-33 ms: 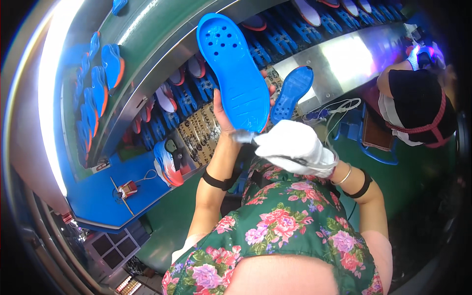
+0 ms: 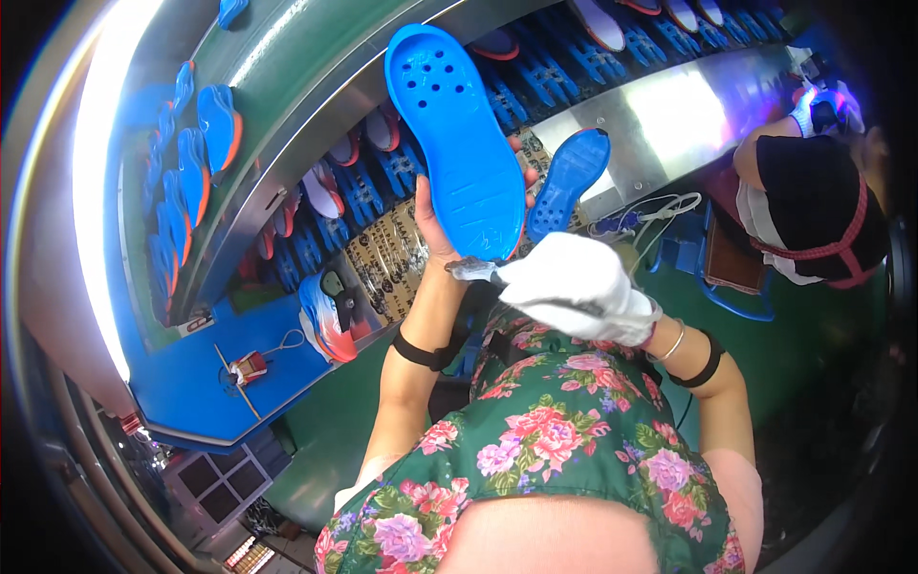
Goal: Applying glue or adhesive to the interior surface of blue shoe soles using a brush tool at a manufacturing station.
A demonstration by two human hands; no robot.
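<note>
My left hand (image 2: 435,225) grips a bright blue shoe sole (image 2: 467,153) from beneath, thumb on its left edge and fingertips showing at its right edge. Round holes dot the far end of this sole, and shallow lines mark its near part. In a white glove, my right hand (image 2: 569,287) is closed round a small tool (image 2: 473,271) with a greyish, brush-like tip; its exact kind is unclear. That tip is at the near end of the sole, by my left wrist. Right of the held sole lies a second, darker blue sole (image 2: 570,182).
Racks of shoes (image 2: 598,24) and blue holders line the far side. Blue-and-orange soles (image 2: 218,124) sit on a green conveyor at left. A white, blue and orange shoe (image 2: 327,320) stands by a blue table (image 2: 191,383). At right, another person (image 2: 808,201) works near a blue-framed stool (image 2: 736,253).
The tool's tip has shifted slightly downward and left, with a small movement of my gloved right hand. My left hand and the sole stay almost still.
</note>
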